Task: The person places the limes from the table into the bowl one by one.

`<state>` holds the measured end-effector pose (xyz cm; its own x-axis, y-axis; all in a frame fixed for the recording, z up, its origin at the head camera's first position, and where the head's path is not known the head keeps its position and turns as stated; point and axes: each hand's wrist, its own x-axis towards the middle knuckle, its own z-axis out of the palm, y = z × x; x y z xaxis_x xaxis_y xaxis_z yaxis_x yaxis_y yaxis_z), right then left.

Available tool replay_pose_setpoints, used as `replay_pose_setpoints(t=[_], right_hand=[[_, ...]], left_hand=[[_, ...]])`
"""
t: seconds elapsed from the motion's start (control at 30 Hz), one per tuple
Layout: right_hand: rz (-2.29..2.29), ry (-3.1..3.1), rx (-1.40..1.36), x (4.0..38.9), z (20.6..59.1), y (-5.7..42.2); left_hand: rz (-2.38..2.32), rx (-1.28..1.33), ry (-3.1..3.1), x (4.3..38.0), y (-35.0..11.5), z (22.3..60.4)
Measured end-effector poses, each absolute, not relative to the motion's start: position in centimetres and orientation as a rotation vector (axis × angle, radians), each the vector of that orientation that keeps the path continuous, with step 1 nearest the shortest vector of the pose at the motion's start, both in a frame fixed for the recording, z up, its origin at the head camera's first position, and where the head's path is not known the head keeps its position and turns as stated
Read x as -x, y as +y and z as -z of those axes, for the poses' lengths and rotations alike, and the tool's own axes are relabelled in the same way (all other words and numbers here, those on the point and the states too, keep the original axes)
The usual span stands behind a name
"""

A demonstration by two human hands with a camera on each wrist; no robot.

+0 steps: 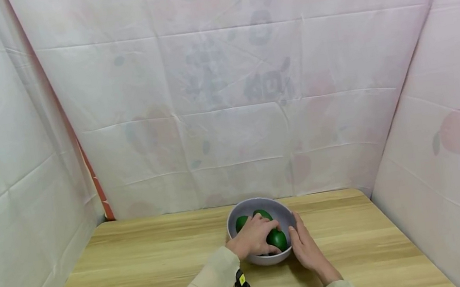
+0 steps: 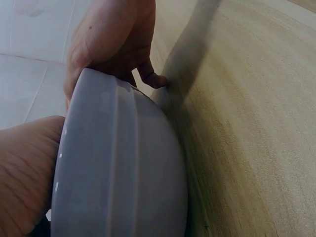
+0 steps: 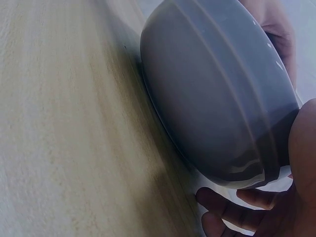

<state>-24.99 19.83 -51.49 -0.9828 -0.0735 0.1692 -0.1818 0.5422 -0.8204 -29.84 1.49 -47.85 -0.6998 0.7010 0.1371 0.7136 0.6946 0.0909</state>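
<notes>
A grey-purple bowl point(image 1: 249, 204) stands upright on the wooden table, with several smooth green fruits inside. My left hand point(image 1: 255, 234) reaches over the near left rim into the bowl. Its thumb and fingers curl round the nearest green fruit point(image 1: 277, 240). Two more green fruits, a left one point(image 1: 241, 223) and a back one point(image 1: 262, 214), lie partly hidden behind that hand. My right hand point(image 1: 308, 249) holds the bowl's right side, thumb at the rim and fingers along the outer wall. In the right wrist view, its fingertips point(image 3: 212, 200) extend low beside the bowl, near the table.
The wooden table point(image 1: 164, 270) stretches out on both sides of the bowl. White printed sheets hang behind it point(image 1: 229, 138) and along the left and right sides. The bowl stands near the table's back edge.
</notes>
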Motion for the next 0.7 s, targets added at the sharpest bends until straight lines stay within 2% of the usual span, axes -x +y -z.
replay_pose_setpoints(t=[0.7], right_hand=[[-1.389, -2.708, -0.209, 24.93, 50.66, 20.3]], left_hand=[[0.264, 1.159, -2.8, 29.85, 1.59, 47.82]])
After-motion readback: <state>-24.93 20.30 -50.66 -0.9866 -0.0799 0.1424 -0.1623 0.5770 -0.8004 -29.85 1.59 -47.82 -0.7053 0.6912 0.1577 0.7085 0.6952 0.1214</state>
